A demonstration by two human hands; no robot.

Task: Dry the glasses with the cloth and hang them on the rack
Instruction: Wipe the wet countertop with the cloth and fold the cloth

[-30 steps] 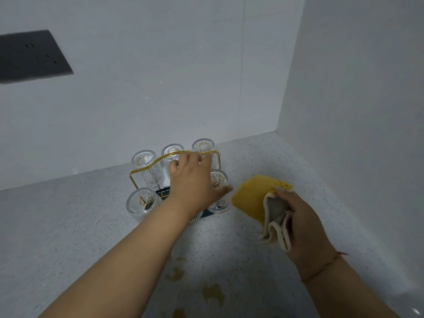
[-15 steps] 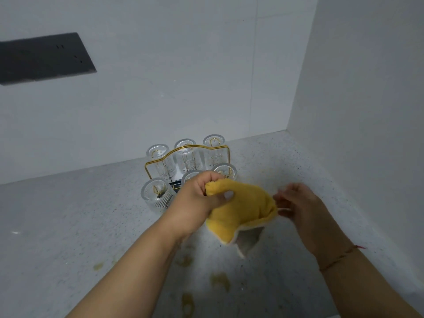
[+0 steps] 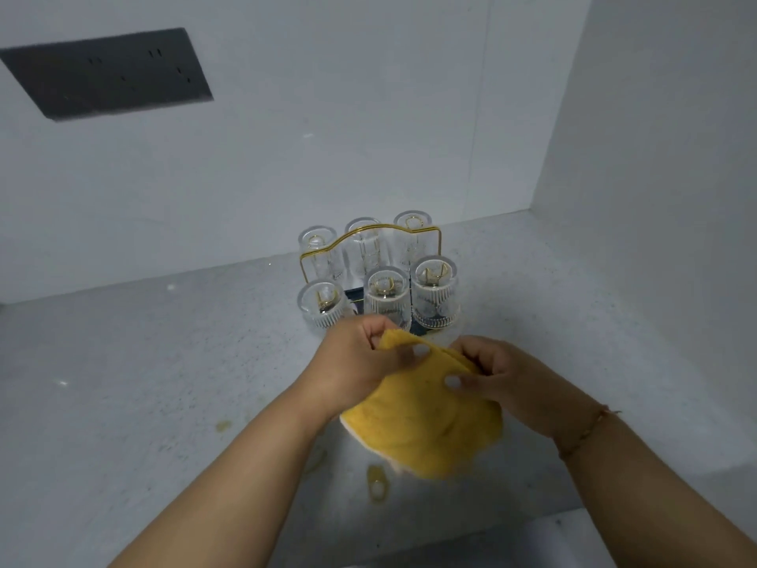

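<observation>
at the counter's corner, a cloth held between two hands and six glasses on the rack

in the corner of a speckled grey counter (image 3: 123, 362), a person holds a yellow cloth (image 3: 426, 420) up off the surface with both hands. the left hand (image 3: 360, 358) pinches the cloth's top edge between thumb and curled fingers; the right hand (image 3: 495, 375) pinches the same edge just beside it, thumb pressed on the yellow face. the rest of the cloth hangs down toward the person, its pale underside showing at the lower edge.

directly beyond the hands, toward the wall, stands the gold wire rack (image 3: 368, 248) with six ribbed glasses (image 3: 434, 293) upside down on its pegs, three in front and three behind. each glass stands upright, its long axis vertical, base uppermost. the front row sits just past the knuckles; the middle front glass lies nearest the left hand, the right front glass is about as near the right hand. neither hand touches a glass or the rack.

judging by the filled pegs, the hanging looks done, and the cloth seems to be getting folded or set aside. any reach for a glass would go straight forward and up over its base.

yellowish wet marks (image 3: 377, 485) lie on the counter below the cloth. a dark socket panel (image 3: 106, 71) sits on the wall at upper left.
</observation>
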